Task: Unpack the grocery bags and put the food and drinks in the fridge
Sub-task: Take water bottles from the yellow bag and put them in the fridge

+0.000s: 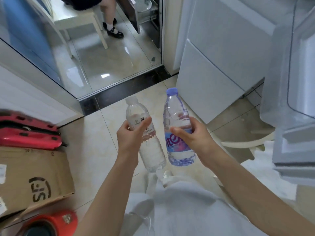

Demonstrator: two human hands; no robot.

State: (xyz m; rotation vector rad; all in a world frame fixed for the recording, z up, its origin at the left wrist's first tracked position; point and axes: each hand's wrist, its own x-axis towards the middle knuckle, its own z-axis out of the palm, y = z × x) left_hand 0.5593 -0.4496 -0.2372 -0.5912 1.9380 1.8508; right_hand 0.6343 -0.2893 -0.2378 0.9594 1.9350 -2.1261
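Observation:
My left hand point(130, 137) grips a clear water bottle point(150, 150) with a white cap, tilted a little to the left. My right hand point(192, 135) grips a bluish water bottle point(177, 116) with a purple cap and a purple-and-pink label, held nearly upright. Both bottles hang side by side above the tiled floor in the middle of the view. The white fridge point(221, 53) stands at the upper right, and its open door point(293, 82) with shelves fills the right edge.
A cardboard box point(34, 178) and a red case point(29, 132) lie at the left. A red round object point(56, 223) sits at the bottom left. A glass sliding door point(51, 48) is ahead, with a seated person's legs point(109, 17) and a white chair behind it.

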